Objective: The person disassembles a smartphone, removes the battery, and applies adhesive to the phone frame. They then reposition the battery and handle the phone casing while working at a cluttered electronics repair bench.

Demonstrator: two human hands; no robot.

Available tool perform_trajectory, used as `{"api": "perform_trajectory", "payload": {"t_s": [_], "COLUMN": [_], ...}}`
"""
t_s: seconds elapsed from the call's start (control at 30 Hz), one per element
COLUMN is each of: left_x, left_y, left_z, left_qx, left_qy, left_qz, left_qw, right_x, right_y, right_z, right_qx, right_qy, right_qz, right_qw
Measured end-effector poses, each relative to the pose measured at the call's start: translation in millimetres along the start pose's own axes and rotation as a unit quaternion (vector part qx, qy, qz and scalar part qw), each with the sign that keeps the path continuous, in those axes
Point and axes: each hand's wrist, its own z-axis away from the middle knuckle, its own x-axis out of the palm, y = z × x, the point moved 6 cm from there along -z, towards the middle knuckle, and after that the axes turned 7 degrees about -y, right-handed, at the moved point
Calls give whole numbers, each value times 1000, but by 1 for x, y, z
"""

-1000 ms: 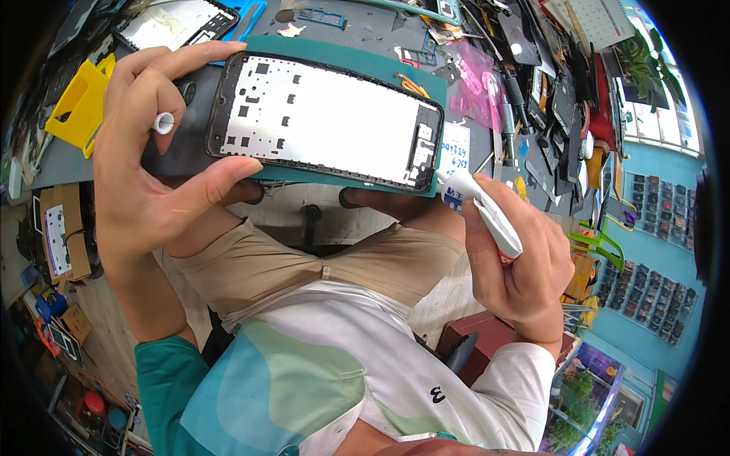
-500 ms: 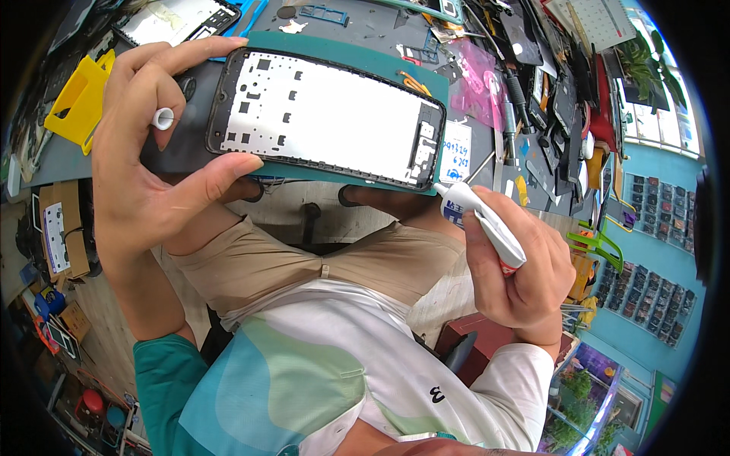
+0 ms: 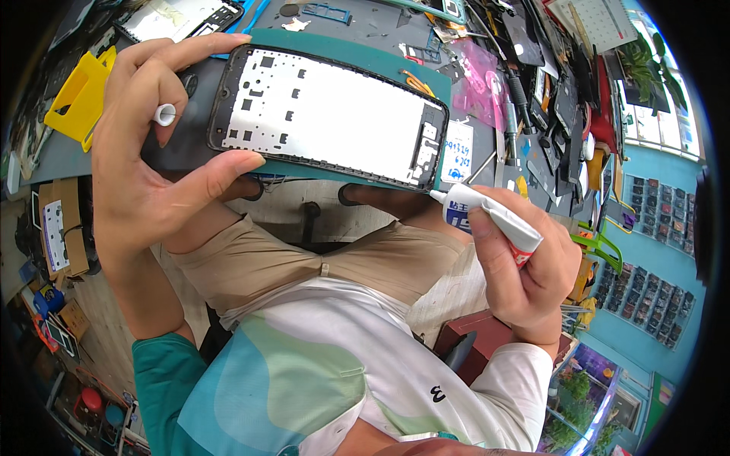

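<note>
Item: phone frame (image 3: 327, 118), black-rimmed with a pale silver inner plate, long side running left to right, upper centre of the frame. I see it held up over the tabletop (image 3: 380, 23), face toward the camera.

Left hand (image 3: 144, 159), upper left of the frame: fingers clamped on the left end of the phone frame, thumb pressed along its lower edge, index finger arched over the top edge. A small white cap (image 3: 164, 115) sits tucked between the fingers of this hand.

Right hand (image 3: 525, 266), right of centre: fingers wrapped tight around a white glue tube (image 3: 487, 211) with blue print and a red tail end. Its thin nozzle points up-left and lies just beside the lower right corner of the phone frame; I cannot tell whether it touches.

Surroundings: yellow plastic holder (image 3: 76, 95) at the far left, pink plastic bag (image 3: 479, 80) upper right, a white slip of paper (image 3: 456, 152) beside the frame's right end, assorted tools and parts across the top. Beige shorts (image 3: 304, 262) and a white-and-green shirt (image 3: 304, 380) fill the lower half.
</note>
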Motion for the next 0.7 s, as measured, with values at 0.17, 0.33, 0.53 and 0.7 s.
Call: {"api": "perform_trajectory", "payload": {"t_s": [0.17,0.33,0.53,0.7], "left_x": [0,0,-1,-1], "left_y": [-1,-1,-2,0], "left_z": [0,0,0,0], "left_qx": [1,4,13,4], "left_qy": [-2,-5,-7,-7], "left_qz": [3,3,-1,-8], "left_qw": [1000,1000,1000,1000], "right_x": [3,6,10,13], "right_y": [13,14,13,12], "right_z": [-3,-7,-11,-15], "right_qx": [56,82,69,64], "right_qy": [6,10,14,20], "right_qz": [-88,-128,-142,-151], "right_qw": [995,988,987,986]}}
